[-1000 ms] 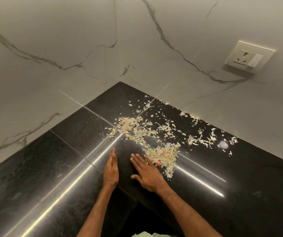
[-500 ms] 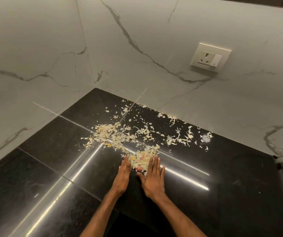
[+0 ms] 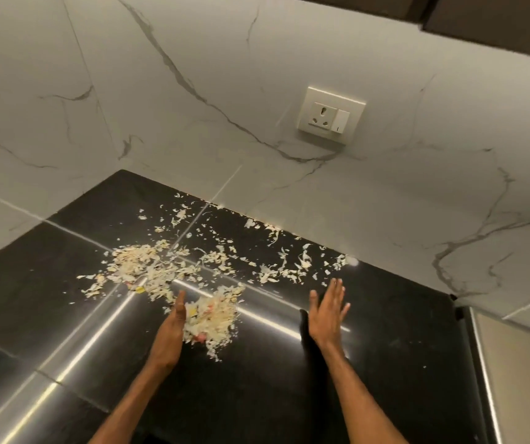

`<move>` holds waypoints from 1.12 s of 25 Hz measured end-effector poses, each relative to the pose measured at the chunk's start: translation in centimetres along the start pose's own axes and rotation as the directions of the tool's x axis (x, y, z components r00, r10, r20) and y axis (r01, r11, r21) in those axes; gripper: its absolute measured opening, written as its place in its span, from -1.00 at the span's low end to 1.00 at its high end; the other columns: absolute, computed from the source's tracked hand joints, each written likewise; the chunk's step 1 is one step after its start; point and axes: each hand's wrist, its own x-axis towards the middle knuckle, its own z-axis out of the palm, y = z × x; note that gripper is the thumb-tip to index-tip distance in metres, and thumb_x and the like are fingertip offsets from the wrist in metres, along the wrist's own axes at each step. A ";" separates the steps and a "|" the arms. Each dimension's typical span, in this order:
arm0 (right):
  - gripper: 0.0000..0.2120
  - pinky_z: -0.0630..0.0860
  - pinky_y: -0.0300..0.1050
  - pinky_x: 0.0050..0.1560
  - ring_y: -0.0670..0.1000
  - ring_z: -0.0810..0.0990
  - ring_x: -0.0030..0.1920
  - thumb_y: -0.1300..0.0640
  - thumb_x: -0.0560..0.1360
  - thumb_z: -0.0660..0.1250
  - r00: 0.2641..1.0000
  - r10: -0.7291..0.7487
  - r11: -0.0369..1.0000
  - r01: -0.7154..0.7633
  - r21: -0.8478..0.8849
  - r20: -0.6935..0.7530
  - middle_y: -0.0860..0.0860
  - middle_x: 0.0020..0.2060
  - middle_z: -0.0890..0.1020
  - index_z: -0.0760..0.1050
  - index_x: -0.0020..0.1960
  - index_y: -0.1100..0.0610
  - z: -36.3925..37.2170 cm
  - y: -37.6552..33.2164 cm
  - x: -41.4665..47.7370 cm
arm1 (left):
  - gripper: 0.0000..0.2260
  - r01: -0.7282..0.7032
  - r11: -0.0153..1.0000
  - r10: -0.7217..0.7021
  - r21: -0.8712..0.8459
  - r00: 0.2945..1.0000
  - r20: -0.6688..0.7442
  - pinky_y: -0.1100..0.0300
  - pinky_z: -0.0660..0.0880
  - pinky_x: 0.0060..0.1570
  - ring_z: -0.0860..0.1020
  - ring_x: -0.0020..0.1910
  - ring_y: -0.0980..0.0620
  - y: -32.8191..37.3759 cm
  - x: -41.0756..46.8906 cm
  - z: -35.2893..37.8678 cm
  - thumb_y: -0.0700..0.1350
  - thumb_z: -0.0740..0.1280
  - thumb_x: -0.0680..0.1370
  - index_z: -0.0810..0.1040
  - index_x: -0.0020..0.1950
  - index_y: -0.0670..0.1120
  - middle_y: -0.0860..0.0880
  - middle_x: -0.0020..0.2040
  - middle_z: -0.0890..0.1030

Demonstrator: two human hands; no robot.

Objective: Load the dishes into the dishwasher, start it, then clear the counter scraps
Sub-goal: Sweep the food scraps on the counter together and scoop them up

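Black polished counter (image 3: 391, 366), corner of marble wall (image 3: 337, 200) | scraps (image 3: 148, 267): heap (image 3: 215, 318) at front, loose trail (image 3: 276, 270) running left-to-right behind | left hand (image 3: 174, 318): fingers straight, pressed together, edge-on against heap's left side | right hand (image 3: 327, 312): fingers straight, slightly spread, holding nothing, apart to heap's right; trail's right end just beyond its fingertips.

left hand (image 3: 174, 318): bare, narrow edge-on outline, touching the left side of the scrap pile (image 3: 212, 318) | right hand (image 3: 326, 312): bare, back, thumb and fingers showing, right of the scrap pile, apart from it | left forearm (image 3: 135, 398): bare, uncovered to the lower edge | right forearm (image 3: 359, 398): bare likewise, below-right of the scrap pile
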 end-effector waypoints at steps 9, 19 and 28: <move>-0.42 -0.14 0.10 0.58 0.05 -0.08 0.60 -0.05 0.70 -0.01 0.988 -0.089 0.993 0.098 -0.063 0.125 0.12 0.60 0.00 -0.05 0.61 0.22 -3.9 2.4 11.9 | -0.09 -0.126 0.976 0.129 0.180 0.992 -0.009 -0.24 0.09 0.44 0.14 0.45 0.14 6.8 4.5 3.9 0.66 -0.20 0.29 -0.03 0.57 0.29 0.24 0.56 0.01; -0.40 -0.16 -0.01 0.60 -0.08 -0.18 0.59 -0.15 0.69 -0.10 0.715 -0.554 0.787 0.617 -0.011 0.428 -0.04 0.59 -0.17 -0.20 0.61 0.06 3.6 -5.4 8.4 | -0.11 -0.051 0.975 0.062 0.214 0.997 -0.042 -0.26 0.09 0.44 0.26 0.49 -0.02 5.2 2.8 4.5 0.67 -0.18 0.26 0.00 0.54 0.34 0.22 0.53 0.05; -0.65 0.29 0.06 0.44 0.15 0.35 0.38 0.07 0.68 0.14 0.955 -0.292 0.949 0.282 0.143 0.049 0.15 0.31 0.44 0.43 0.38 0.21 -0.7 -1.3 16.4 | -0.19 -0.018 0.986 0.046 0.168 0.985 -0.163 -0.20 0.06 0.51 0.13 0.52 0.10 3.8 1.5 1.0 0.62 -0.12 0.35 0.01 0.55 0.35 0.25 0.56 0.02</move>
